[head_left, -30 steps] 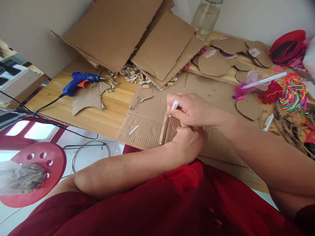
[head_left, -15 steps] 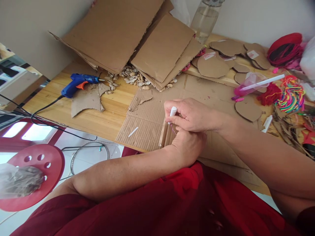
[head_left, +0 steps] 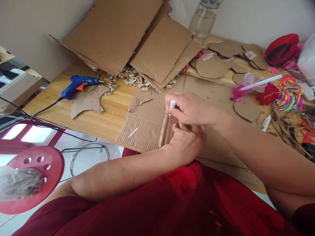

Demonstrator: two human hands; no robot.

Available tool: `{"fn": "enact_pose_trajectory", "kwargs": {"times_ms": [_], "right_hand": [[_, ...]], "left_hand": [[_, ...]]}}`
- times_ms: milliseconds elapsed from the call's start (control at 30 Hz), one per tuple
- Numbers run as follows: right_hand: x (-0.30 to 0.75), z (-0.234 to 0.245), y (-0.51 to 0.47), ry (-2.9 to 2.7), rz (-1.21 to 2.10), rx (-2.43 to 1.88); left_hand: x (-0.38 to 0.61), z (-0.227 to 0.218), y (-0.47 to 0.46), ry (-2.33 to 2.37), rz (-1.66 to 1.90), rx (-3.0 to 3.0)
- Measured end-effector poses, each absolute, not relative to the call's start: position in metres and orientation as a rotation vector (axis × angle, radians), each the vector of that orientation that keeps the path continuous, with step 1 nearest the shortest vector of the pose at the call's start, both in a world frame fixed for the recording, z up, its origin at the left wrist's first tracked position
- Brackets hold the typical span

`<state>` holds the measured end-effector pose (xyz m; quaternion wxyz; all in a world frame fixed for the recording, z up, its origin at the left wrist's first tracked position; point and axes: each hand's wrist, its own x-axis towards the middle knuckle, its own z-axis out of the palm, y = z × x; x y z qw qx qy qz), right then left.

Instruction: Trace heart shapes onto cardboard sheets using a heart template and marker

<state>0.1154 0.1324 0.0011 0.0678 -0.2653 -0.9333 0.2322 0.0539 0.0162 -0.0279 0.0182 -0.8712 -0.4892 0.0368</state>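
Observation:
My right hand is closed around a white marker, its blunt end up and its tip hidden by the fingers. Below the marker a curved purple line runs on a cardboard piece towards my left thumb. My left hand lies on that cardboard, thumb and forefinger apart, partly under my right hand. Whatever is beneath the left palm is hidden. A larger cardboard sheet covers the table below.
A blue glue gun lies at left by a cardboard scrap. Peanut shells sit under stacked cardboard. A water bottle stands behind. Rounded cardboard cutouts, coloured cords and a pink cup are at right.
My right hand and the marker have shifted slightly away from me, and more of the purple line shows. My left hand stays nearly in place.

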Motion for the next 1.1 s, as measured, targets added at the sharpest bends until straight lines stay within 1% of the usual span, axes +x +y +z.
{"fn": "enact_pose_trajectory", "kwargs": {"times_ms": [100,233,300,467,633,767,967,1100], "right_hand": [[0.117,-0.001,0.133,-2.788,0.687,-0.779],[0.12,0.0,0.128,-2.803,0.874,-0.707],[0.12,0.0,0.129,-2.793,0.906,-0.734],[0.117,0.001,0.136,-2.755,0.737,-0.819],[0.115,0.0,0.135,-2.813,0.788,-0.773],[0.117,0.001,0.137,-2.797,0.648,-0.81],[0.117,0.002,0.136,-2.813,0.802,-0.75],[0.116,0.002,0.138,-2.776,0.669,-0.847]], "left_hand": [[0.054,-0.028,0.016,-1.51,0.108,-2.697],[0.053,-0.03,0.017,-1.492,0.124,-2.756],[0.053,-0.03,0.018,-1.497,0.116,-2.728],[0.051,-0.027,0.02,-1.46,0.152,-2.693],[0.047,-0.03,0.023,-1.415,0.108,-2.746],[0.047,-0.033,0.023,-1.421,0.12,-2.686],[0.048,-0.036,0.024,-1.38,0.131,-2.744],[0.048,-0.036,0.025,-1.424,0.134,-2.697]]}}
